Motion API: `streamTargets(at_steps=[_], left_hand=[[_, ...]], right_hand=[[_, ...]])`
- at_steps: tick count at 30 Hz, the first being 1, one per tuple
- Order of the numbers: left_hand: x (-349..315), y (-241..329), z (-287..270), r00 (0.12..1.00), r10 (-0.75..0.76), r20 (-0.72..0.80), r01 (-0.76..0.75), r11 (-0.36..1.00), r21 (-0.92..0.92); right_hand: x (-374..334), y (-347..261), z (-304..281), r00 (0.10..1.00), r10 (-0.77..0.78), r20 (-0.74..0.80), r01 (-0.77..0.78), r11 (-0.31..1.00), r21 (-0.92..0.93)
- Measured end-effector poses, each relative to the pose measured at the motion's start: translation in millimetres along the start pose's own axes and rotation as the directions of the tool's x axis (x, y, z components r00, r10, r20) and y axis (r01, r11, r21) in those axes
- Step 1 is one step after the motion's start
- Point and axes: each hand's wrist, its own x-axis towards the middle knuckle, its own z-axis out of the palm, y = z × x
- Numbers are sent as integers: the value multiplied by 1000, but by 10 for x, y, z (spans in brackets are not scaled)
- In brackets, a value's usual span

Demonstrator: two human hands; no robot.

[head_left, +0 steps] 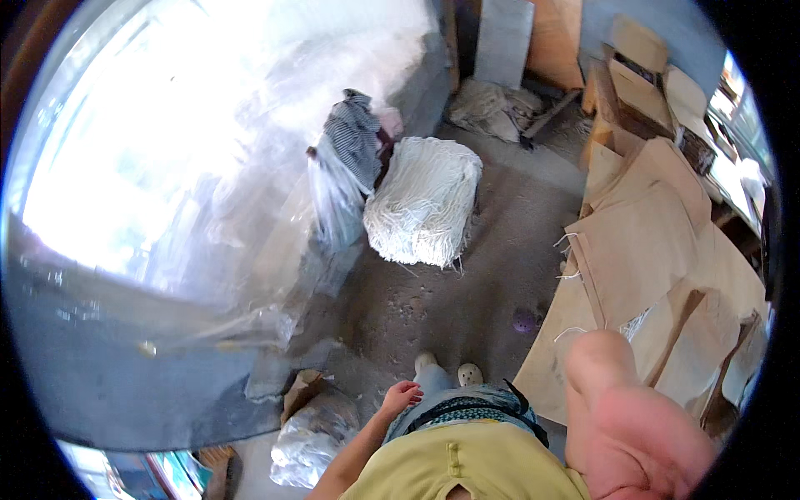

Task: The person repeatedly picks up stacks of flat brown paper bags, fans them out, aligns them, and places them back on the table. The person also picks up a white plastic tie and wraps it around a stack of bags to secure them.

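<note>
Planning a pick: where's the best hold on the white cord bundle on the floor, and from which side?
Probably the white cord bundle across its rounded upper end, coming from above. It stands free on the floor, strands running lengthwise, so fingers could hook under them. A striped cloth crowds its left side.

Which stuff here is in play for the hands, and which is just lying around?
In play:
- left hand, empty, hanging by the hip
- right hand, close to the lens, blurred
- brown paper bags, stacked nearest the right hand

Lying about:
- bundle of white cord
- clear plastic sheet
- striped cloth
- small purple ball
</note>
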Motion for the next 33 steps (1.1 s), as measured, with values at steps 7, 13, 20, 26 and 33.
streamTargets(at_steps=[7,13,20,26,33], left_hand=[[1168,923,-231,961,-53,271,-23,963,269],[1680,3054,79,834,352,424,-429,898,99],[1048,5017,563,280,794,540,-951,306,42],[867,5647,1298,-98,848,521,-978,14,-207],[1326,5911,2526,-105,706,701,-958,118,-262]], right_hand=[[-205,546,413,986,-70,151,111,952,-284],[-825,1752,600,508,846,165,-511,450,-732],[-1325,2343,533,496,864,92,-246,241,-939],[-1561,2593,188,374,927,-17,-446,164,-880],[-1913,2761,-651,91,977,-190,-882,-10,-471]])
